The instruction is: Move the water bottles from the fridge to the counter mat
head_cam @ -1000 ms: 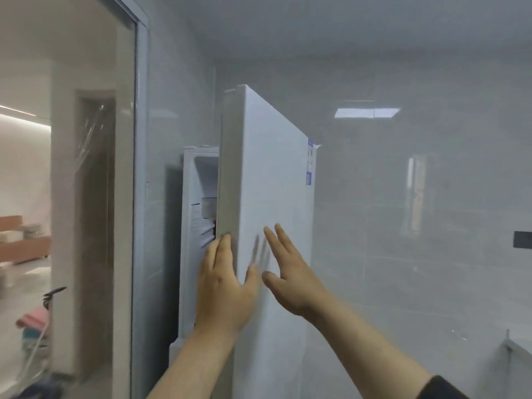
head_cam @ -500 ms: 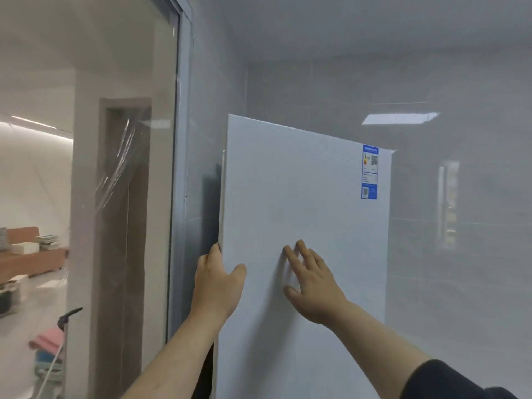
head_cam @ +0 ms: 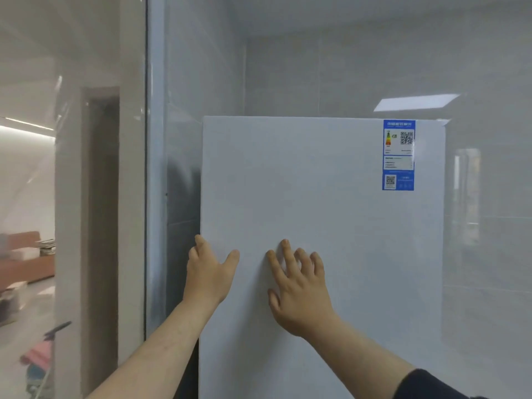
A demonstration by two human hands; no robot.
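The white fridge door (head_cam: 322,226) faces me squarely and hides the fridge's inside. No water bottle and no counter mat are in view. My left hand (head_cam: 208,272) holds the door's left edge, thumb on the front face and fingers wrapped around the side. My right hand (head_cam: 299,286) lies flat on the door front, fingers spread, holding nothing. A blue energy label (head_cam: 398,154) is stuck at the door's top right corner.
A glass partition with a pale frame (head_cam: 155,168) stands close to the fridge's left side. Behind it are a doorway, a brown sofa (head_cam: 26,257) and a cart with cloths (head_cam: 40,361). Glossy grey tiled wall (head_cam: 486,254) runs to the right.
The fridge door has swung from wide open to facing me, covering the shelves. Both hands stayed on it, the right going flat on the front.
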